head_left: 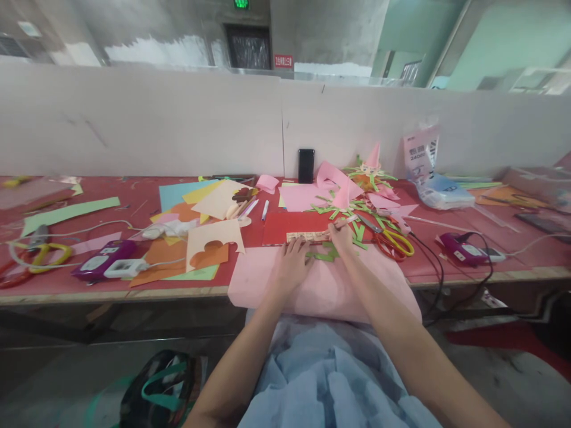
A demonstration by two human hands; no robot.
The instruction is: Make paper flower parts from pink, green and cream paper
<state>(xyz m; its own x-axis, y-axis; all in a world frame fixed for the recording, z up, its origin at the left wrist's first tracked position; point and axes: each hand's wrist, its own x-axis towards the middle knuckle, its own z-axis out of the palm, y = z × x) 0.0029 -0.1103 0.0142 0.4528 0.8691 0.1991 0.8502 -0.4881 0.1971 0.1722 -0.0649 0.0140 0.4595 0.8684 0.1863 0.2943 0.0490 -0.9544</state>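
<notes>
My left hand (293,260) lies with its fingers stretched out, the fingertips at the near edge of a pale ruler (307,236). The ruler rests on a sheet of red paper (285,222). In my right hand (341,239) a white pen (347,221) is gripped, slanting up to the right; its tip is too small to make out. Green paper strips (328,254) lie between and under the hands. A large pink sheet (267,279) hangs over the table edge beneath my wrists. Scissors with yellow and red handles (395,242) lie just right of my right hand.
Cut paper sheets (178,264) and a purple device (102,260) with cables lie to the left. A black phone (306,166) leans on the white partition (187,125). Pink cone-shaped paper figures (342,196), a plastic package (439,187) and another purple device (463,249) are to the right.
</notes>
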